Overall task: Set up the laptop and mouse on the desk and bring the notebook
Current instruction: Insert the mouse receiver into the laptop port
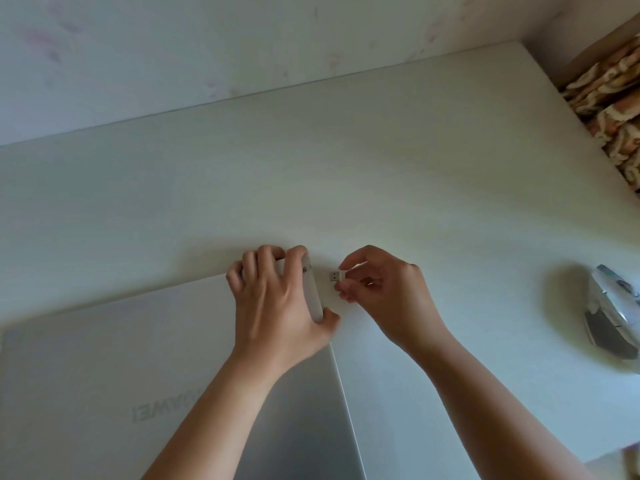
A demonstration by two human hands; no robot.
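Closed silver slab laptop (121,375): rigid, smooth, slippery; left hand (277,299) clamps far right corner. Right hand (384,292) pinches tiny metal-tipped USB receiver (337,276) just right of laptop; light, easily dropped. Grey mouse (613,313) well right.

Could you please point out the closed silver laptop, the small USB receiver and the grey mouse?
Closed silver laptop (104,375), head view, on its lid.
Small USB receiver (335,276), head view, on its metal plug.
Grey computer mouse (613,306), head view, on its top shell.
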